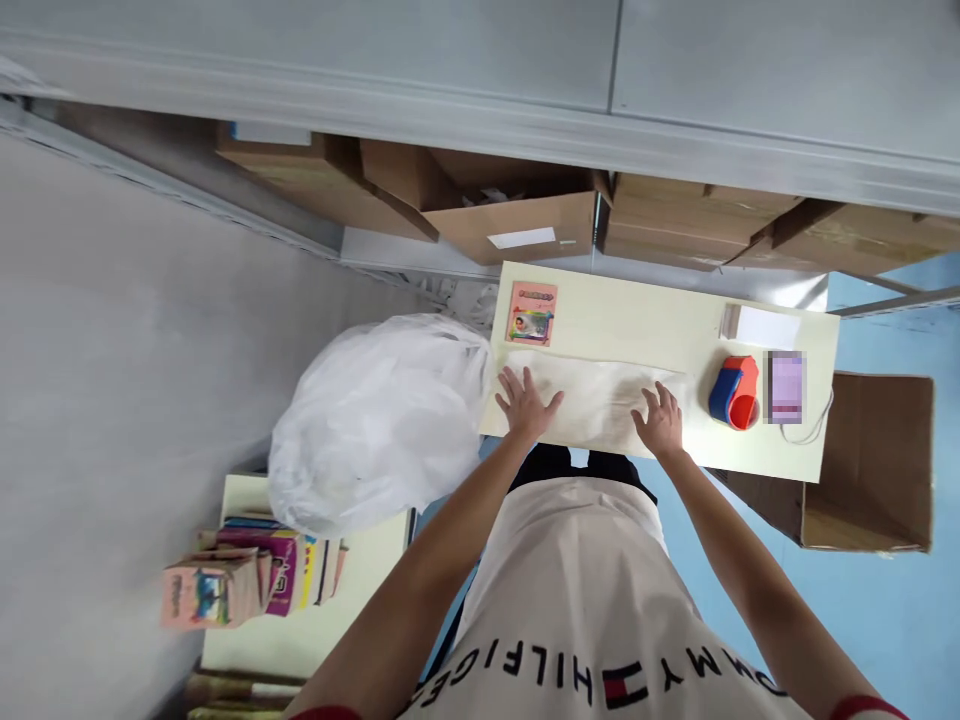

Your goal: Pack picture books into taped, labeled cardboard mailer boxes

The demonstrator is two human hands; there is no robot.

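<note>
A flat white plastic sheet or bag (589, 390) lies lengthwise along the front of the cream table (637, 310). On its left end rests my left hand (526, 405), fingers spread. My right hand (661, 420) lies on its right part with the fingers apart. Just beyond my left hand is a pink booklet (532, 313) with a picture on its cover. To the right of my right hand stands an orange and blue tape dispenser (735, 392). Beside it lies a purple item (786, 387), blurred out. A stack of white cards or labels (763, 326) sits behind them.
A big white plastic bag (382, 420) bulges against the table's left edge. Stacked booklets (255, 575) occupy a lower-left surface. An open cardboard box (870, 460) stands at the right. More cardboard boxes (525, 215) line the shelf behind, under a grey ledge (450, 75).
</note>
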